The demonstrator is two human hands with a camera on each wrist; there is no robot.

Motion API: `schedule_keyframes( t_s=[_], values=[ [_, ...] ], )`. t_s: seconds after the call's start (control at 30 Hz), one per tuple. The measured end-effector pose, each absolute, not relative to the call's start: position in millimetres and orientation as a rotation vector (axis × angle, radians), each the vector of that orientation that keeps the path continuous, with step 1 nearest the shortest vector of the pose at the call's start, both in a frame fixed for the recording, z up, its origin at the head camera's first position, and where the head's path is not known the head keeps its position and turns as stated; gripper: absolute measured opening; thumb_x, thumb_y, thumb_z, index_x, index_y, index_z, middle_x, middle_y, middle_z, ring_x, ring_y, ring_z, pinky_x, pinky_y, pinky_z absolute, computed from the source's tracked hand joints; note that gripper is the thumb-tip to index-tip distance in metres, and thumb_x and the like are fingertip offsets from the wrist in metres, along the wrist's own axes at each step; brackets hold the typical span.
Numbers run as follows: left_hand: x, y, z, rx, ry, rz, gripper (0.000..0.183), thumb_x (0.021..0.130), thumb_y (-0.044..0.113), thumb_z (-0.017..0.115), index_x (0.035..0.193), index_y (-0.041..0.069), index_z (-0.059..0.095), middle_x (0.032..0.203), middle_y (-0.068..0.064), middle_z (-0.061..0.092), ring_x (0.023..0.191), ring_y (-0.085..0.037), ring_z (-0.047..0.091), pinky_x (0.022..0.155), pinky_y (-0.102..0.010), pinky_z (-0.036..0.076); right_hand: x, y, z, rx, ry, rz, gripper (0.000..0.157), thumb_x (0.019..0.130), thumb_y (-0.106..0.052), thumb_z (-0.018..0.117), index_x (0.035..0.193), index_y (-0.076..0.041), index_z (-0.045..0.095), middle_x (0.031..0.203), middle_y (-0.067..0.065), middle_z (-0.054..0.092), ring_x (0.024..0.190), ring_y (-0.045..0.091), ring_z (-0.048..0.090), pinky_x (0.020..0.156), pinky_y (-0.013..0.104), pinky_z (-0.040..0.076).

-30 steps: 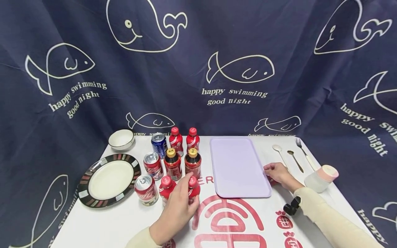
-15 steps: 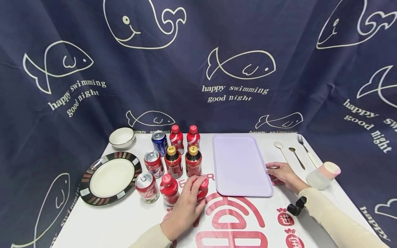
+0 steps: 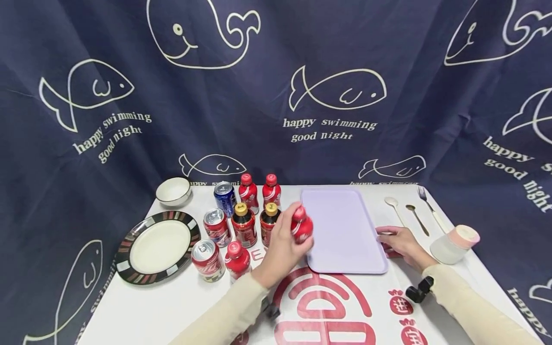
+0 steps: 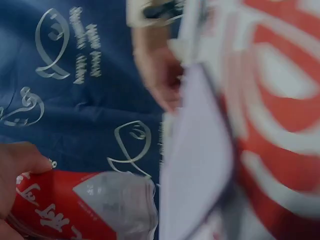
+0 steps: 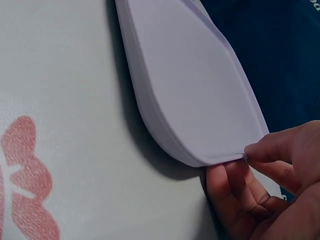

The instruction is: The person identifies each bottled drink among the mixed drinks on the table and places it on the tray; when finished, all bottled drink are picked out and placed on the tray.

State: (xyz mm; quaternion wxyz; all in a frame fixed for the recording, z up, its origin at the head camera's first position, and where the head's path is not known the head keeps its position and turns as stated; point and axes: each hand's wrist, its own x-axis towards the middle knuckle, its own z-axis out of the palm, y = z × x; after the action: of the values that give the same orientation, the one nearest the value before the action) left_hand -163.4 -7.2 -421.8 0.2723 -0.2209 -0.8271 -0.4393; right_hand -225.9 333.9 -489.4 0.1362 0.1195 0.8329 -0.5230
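Item: one red-capped red bottle [image 3: 303, 229], in the left hand [image 3: 282, 244], whose thumb and fingers close round it; held clear of the table [image 3: 142, 306], over the left rim of a lilac tray [image 3: 340, 230].
Item: the tray, right of the table's middle, reaching close to the far edge; right rim pinched by the right hand [image 3: 401, 244], thumb above, fingers beneath.
Left of tray: two red bottles [image 3: 271, 190] near the far edge; two gold-capped dark bottles [image 3: 244, 227] before them; one further red bottle [image 3: 236, 261], nearer the front; one blue can [image 3: 225, 199]; two red cans [image 3: 208, 263].
Far left corner: white bowl [image 3: 173, 191]. Left edge: dark-rimmed plate [image 3: 159, 247].
Towards the far right corner: white spoon [image 3: 392, 202], brownish spoon [image 3: 417, 219], fork [image 3: 440, 222]. Right edge: pink-topped white container [image 3: 448, 249].
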Motion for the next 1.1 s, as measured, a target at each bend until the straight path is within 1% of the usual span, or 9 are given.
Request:
schedule_keyframes(
  t_s=[0.17, 0.23, 0.4, 0.6, 0.8, 0.97, 1.1],
  values=[
    [-215.1, 36.1, -408.4, -0.577, -2.163, -1.273, 0.087, 0.065, 0.012, 0.078, 0.137, 0.026, 0.031, 0.117, -0.004, 0.051, 0.105, -0.013, 0.052, 0.088, -0.026, 0.046, -228.7, 337.7, -493.7, 0.361, 2.402, -1.512, 0.047, 0.085, -0.011, 0.058, 0.128, 0.003, 0.047, 0.072, 0.001, 0.063, 0.062, 0.013, 0.06, 0.054, 0.03, 0.052],
    [-234.0, 53.9, -408.6, -0.604, -2.18, -1.286, 0.09, 0.064, 0.01, 0.079, 0.137, 0.027, 0.03, 0.116, -0.006, 0.051, 0.103, -0.015, 0.052, 0.086, -0.025, 0.047, -227.4, 337.9, -497.2, 0.362, 2.406, -1.519, 0.047, 0.084, -0.011, 0.058, 0.128, 0.004, 0.047, 0.071, 0.001, 0.063, 0.062, 0.013, 0.06, 0.053, 0.031, 0.052],
    [-274.8, 94.2, -423.6, -0.635, -2.309, -1.229, 0.093, 0.065, 0.014, 0.081, 0.138, 0.03, 0.027, 0.108, -0.005, 0.053, 0.096, -0.014, 0.053, 0.081, -0.02, 0.047, -219.9, 336.5, -504.8, 0.421, 2.421, -1.533, 0.046, 0.084, -0.011, 0.059, 0.127, 0.003, 0.049, 0.071, 0.0, 0.062, 0.062, 0.013, 0.059, 0.053, 0.03, 0.052],
    [-316.5, 112.1, -437.4, -0.667, -2.395, -1.141, 0.094, 0.067, 0.017, 0.08, 0.139, 0.032, 0.023, 0.107, -0.005, 0.051, 0.094, -0.012, 0.053, 0.08, -0.018, 0.046, -229.1, 332.0, -500.4, 0.43, 2.434, -1.549, 0.044, 0.084, -0.011, 0.06, 0.125, 0.001, 0.052, 0.072, 0.001, 0.063, 0.062, 0.013, 0.06, 0.053, 0.03, 0.053],
    [-333.6, 122.2, -445.5, -0.674, -2.428, -1.142, 0.092, 0.067, 0.019, 0.081, 0.138, 0.035, 0.023, 0.108, -0.004, 0.051, 0.096, -0.013, 0.052, 0.08, -0.019, 0.047, -228.5, 336.7, -495.4, 0.428, 2.415, -1.556, 0.044, 0.083, -0.01, 0.06, 0.125, 0.001, 0.052, 0.07, 0.001, 0.063, 0.061, 0.013, 0.06, 0.054, 0.031, 0.053],
    [-338.2, 128.0, -448.8, -0.618, -2.404, -1.183, 0.093, 0.064, 0.015, 0.083, 0.135, 0.034, 0.027, 0.107, -0.006, 0.053, 0.094, -0.016, 0.055, 0.08, -0.023, 0.048, -227.8, 337.7, -495.1, 0.416, 2.413, -1.562, 0.045, 0.082, -0.01, 0.061, 0.125, 0.001, 0.052, 0.07, 0.002, 0.062, 0.06, 0.013, 0.059, 0.053, 0.03, 0.053],
    [-341.4, 135.4, -450.9, -0.554, -2.387, -1.248, 0.093, 0.062, 0.011, 0.084, 0.133, 0.034, 0.029, 0.107, -0.007, 0.053, 0.095, -0.018, 0.056, 0.081, -0.024, 0.049, -228.3, 337.7, -494.3, 0.402, 2.428, -1.561, 0.045, 0.083, -0.01, 0.061, 0.125, 0.002, 0.052, 0.07, 0.002, 0.062, 0.06, 0.013, 0.059, 0.053, 0.03, 0.053]
  ],
)
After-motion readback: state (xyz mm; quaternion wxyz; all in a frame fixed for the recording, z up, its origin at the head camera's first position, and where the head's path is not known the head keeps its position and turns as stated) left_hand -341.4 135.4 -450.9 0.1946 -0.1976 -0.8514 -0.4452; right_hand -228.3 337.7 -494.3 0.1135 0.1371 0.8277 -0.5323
